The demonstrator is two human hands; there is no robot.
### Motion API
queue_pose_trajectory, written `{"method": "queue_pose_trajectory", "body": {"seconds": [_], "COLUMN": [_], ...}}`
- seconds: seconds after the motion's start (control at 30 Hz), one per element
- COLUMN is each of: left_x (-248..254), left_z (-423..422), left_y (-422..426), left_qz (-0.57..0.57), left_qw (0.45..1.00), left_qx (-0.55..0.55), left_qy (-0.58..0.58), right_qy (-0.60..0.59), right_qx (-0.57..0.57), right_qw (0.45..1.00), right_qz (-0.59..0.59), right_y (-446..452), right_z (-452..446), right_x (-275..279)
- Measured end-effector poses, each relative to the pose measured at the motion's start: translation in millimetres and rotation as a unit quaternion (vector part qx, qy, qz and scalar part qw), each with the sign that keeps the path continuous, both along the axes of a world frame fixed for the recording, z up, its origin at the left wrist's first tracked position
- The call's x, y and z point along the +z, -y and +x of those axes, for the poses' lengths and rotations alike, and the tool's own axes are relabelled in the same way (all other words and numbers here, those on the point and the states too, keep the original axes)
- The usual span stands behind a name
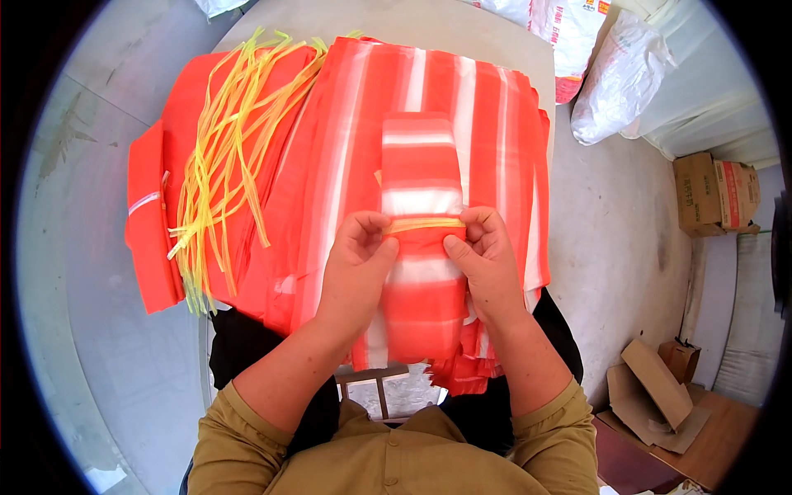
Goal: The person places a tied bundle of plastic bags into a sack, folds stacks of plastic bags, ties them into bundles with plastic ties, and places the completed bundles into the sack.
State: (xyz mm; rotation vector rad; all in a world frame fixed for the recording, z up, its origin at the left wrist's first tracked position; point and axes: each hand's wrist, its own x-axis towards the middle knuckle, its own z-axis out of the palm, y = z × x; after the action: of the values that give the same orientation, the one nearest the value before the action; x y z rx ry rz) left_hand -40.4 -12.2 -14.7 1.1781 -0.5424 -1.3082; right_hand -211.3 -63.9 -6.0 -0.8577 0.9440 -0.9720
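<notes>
A long folded bundle (422, 165) of thin red-and-white striped plastic lies lengthwise in front of me. Across its middle runs a yellow plastic strip (427, 223). My left hand (356, 262) pinches the strip at the bundle's left edge, thumb against bent fingers. At the right edge my right hand (487, 260) pinches it the same way. Whether the strip passes underneath is hidden. Below the bundle is a broad stack of striped plastic sheets (346, 148). Many loose yellow strips (239, 140) lie on red plastic left of the stack.
A folded red bundle (153, 227) with a pale band sits at the far left. The table (313, 18) shows behind the stack. White sacks (619, 78) and a cardboard box (716, 194) stand on the right; an opened carton (656, 396) lies at lower right.
</notes>
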Motion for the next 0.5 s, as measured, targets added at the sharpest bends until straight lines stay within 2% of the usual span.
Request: {"method": "queue_pose_trajectory", "body": {"seconds": [0.2, 0.23, 0.3, 0.33, 0.37, 0.43, 0.47, 0.5], "left_x": [10, 12, 12, 11, 7, 4, 3, 2], "left_z": [-5, -3, 2, 2, 1, 1, 3, 4], "left_y": [-1, -2, -3, -3, -3, -2, -2, -1], "left_qz": [0.011, 0.023, 0.047, 0.043, 0.038, 0.039, 0.044, 0.048], "left_qw": [1.000, 0.998, 0.990, 0.991, 0.991, 0.991, 0.989, 0.988], "left_qx": [-0.012, -0.051, -0.127, -0.126, -0.125, -0.131, -0.138, -0.145], "left_qy": [0.001, 0.014, 0.039, 0.020, 0.002, -0.003, 0.012, 0.027], "right_qy": [-0.020, -0.019, -0.036, -0.044, -0.093, -0.211, -0.277, -0.362], "right_qx": [-0.024, -0.035, -0.020, -0.012, -0.031, -0.030, -0.020, 0.029], "right_qw": [0.999, 0.999, 0.998, 0.997, 0.986, 0.940, 0.900, 0.837], "right_qz": [-0.015, -0.019, -0.051, -0.067, -0.132, -0.266, -0.336, -0.409], "right_y": [-1, -1, 1, 2, 4, 9, 10, 11], "right_z": [-6, -5, -9, -10, -10, -12, -14, -16], "right_x": [-3, -2, -1, -1, -4, -7, -5, 8]}}
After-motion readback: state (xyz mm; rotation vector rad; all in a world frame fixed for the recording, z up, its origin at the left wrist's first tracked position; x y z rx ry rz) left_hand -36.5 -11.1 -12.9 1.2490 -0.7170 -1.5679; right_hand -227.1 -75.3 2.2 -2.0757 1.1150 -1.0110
